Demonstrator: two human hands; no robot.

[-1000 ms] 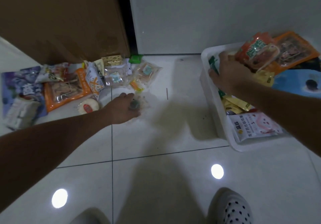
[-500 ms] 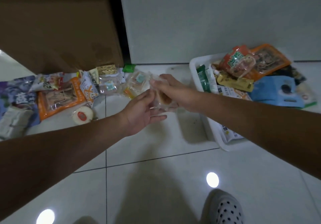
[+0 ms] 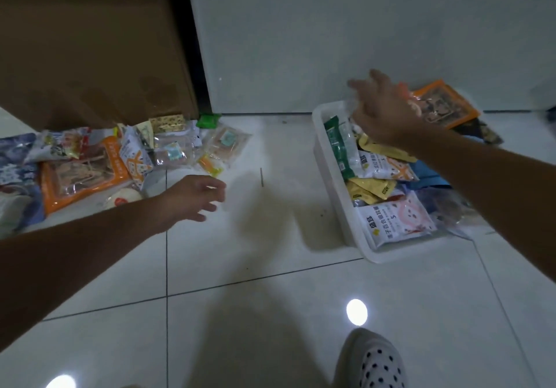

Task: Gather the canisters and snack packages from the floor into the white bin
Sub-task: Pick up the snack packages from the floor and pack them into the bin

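White tile floor [image 3: 270, 267] in dim light, pale wall panel [image 3: 331, 26] behind, cardboard box [image 3: 90, 41] filling the upper left.

Head view, the only one: the white bin [image 3: 329, 174] sits right of centre against the wall, already heaped w/ pkts, e.g. a white lettered pkt [image 3: 394, 222] at its near end and an orange pkt [image 3: 445, 104] propped at the far end. The right hand [image 3: 388, 111] hovers over the bin's far end, fingers spread. A clear wrapper [image 3: 352, 103] shows at the fingertips, but it's motion-blurred, so can't tell if it's pinched or let go. Prob. a drop-off, given hand position above the heap.

The left hand [image 3: 192, 198] hangs low over the floor at centre left, fingers loosely curled, holding nothing. It's just beside a small yellow-orange pkt [image 3: 210, 166], likely the next pick.

The hands are well apart, one per zone, which suits alternating grabs.

The snack pile [image 3: 90, 159] remains at mid left along the box, incl. a round white pkt [image 3: 123, 199] and a green pkt [image 3: 207, 120]. No canisters I can make out. Task roughly halfway, I'd judge.
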